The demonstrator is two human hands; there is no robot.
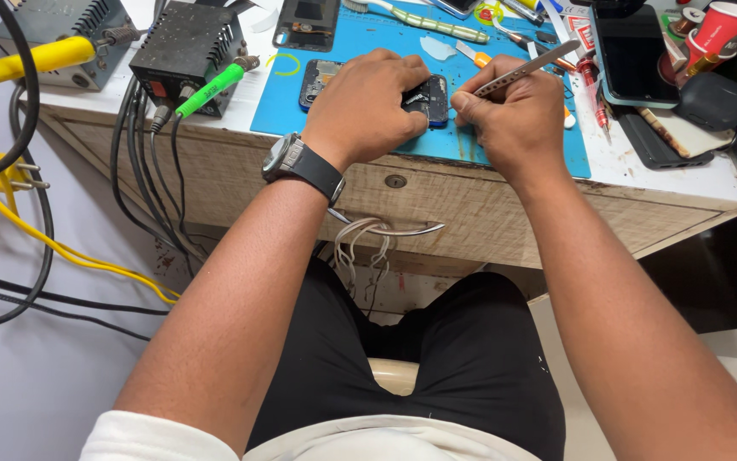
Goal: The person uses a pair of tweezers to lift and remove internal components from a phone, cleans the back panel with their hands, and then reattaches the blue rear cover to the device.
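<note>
The opened phone (424, 98) lies on the blue mat (351, 51) near the desk edge; your left hand (368, 102) presses it down, fingers closed over it; your right hand (514, 115) pinches the tweezers (522, 68); if the tips slip, they may scratch the board.

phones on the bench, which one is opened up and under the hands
The opened phone on the blue mat, held by the left hand; the right hand holds tweezers beside it. The dark phone at right lies intact, untouched.
</note>
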